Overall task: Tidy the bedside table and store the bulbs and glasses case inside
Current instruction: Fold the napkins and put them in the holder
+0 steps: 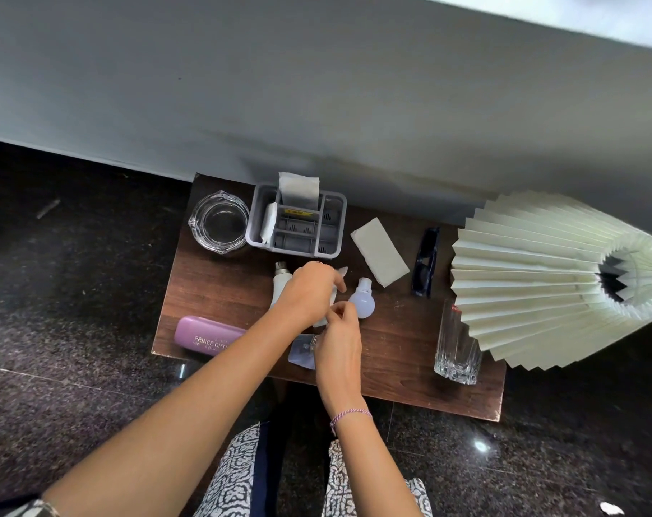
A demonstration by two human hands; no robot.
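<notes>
On the brown bedside table (410, 371), my left hand (309, 292) is curled over a white paper piece (342, 271) that sticks out past its fingers. My right hand (339, 341) pinches the lower end of the same piece. A long white bulb (280, 285) lies partly under my left hand. Just right of my fingers lies a round white bulb (363, 301). A clear bulb (300, 354) is half hidden beneath my right hand. The lilac glasses case (205, 335) lies shut at the front left edge.
At the back left stand a glass ashtray (220, 222) and a grey compartment caddy (298, 223) holding tissues. A folded white napkin (379, 251), dark sunglasses (426, 261), a cut-glass tumbler (457, 348) and a pleated lampshade (540, 278) fill the right side. Dark stone floor surrounds the table.
</notes>
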